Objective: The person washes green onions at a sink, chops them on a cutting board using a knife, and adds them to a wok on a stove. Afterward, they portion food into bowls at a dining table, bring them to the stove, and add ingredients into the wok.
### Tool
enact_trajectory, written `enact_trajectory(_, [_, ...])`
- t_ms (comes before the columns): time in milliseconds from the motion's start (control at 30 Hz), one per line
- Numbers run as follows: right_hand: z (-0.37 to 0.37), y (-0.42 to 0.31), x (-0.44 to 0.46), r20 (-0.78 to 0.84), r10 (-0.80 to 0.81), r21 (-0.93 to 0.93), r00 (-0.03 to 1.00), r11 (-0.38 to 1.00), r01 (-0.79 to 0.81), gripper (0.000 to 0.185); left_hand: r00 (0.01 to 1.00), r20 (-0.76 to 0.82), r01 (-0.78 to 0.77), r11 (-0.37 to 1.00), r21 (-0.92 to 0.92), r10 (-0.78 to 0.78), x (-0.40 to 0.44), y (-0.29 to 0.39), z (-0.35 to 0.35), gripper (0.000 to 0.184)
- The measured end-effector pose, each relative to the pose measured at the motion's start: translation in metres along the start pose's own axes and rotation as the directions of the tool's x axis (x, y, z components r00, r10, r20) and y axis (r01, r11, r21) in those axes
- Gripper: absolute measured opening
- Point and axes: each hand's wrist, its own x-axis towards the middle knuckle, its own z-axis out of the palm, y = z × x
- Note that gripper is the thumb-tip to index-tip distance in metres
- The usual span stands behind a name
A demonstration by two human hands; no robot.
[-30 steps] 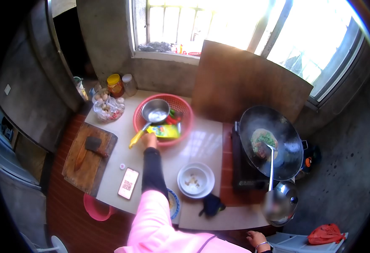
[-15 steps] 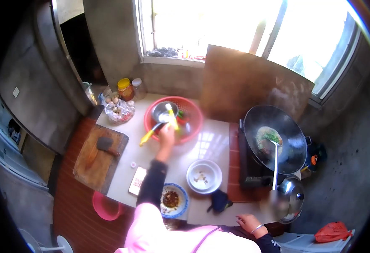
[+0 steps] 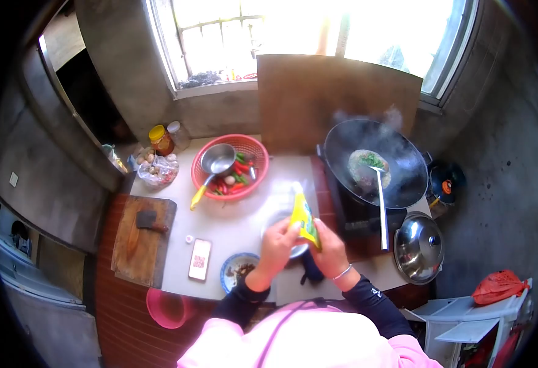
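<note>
My left hand [image 3: 275, 248] and my right hand [image 3: 331, 248] both grip a yellow-green packet [image 3: 304, 219], held upright over the counter. Beneath them, partly hidden, is a white bowl [image 3: 269, 228]. A blue-rimmed bowl [image 3: 225, 277] with dark seasoning stands just left of my left wrist. At the right, a steaming wok [image 3: 407, 172] holds food with chopped greens [image 3: 369, 167], and a metal spatula [image 3: 383, 211] rests in it. Left of the packet, a red basket [image 3: 261, 161] contains red and green peppers and a metal ladle [image 3: 218, 159] with a yellow handle.
A cleaver [image 3: 151, 221] lies on a wooden board [image 3: 135, 260] at the left, near a phone [image 3: 199, 260]. Jars [image 3: 161, 140] and a plastic bag [image 3: 158, 170] stand behind. A metal lid [image 3: 417, 246] is below the wok. A dark cloth [image 3: 311, 270] lies near my right wrist.
My left hand has lifted the packet out of the basket and brought it right, toward me. My right hand has risen from the counter's edge and taken hold of it. The view has shifted.
</note>
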Motion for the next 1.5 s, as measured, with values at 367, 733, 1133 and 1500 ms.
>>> enact_trajectory(367, [-0.059,-0.004,-0.055,0.201,0.219,0.259,0.955,0.928,-0.267,0.023,0.902,0.138,-0.389,0.635,0.667,0.408,0.004,0.018,-0.009,0.03])
enact_trajectory(733, [-0.112,-0.015,-0.088,0.202,0.345,0.317,0.917,0.862,-0.395,0.02,0.654,0.756,-0.533,0.734,0.421,0.041,0.017,0.033,-0.004,0.022])
enact_trajectory(1133, [-0.161,-0.023,-0.095,0.109,0.482,0.364,0.869,0.794,-0.486,0.023,0.767,0.618,-0.094,0.922,0.375,-0.173,0.005,0.046,0.059,0.019])
enact_trajectory(1500, [-0.182,-0.012,-0.104,0.061,0.496,0.352,0.866,0.802,-0.483,0.021,0.769,0.591,-0.059,0.894,0.445,-0.243,0.008,0.047,0.079,0.021])
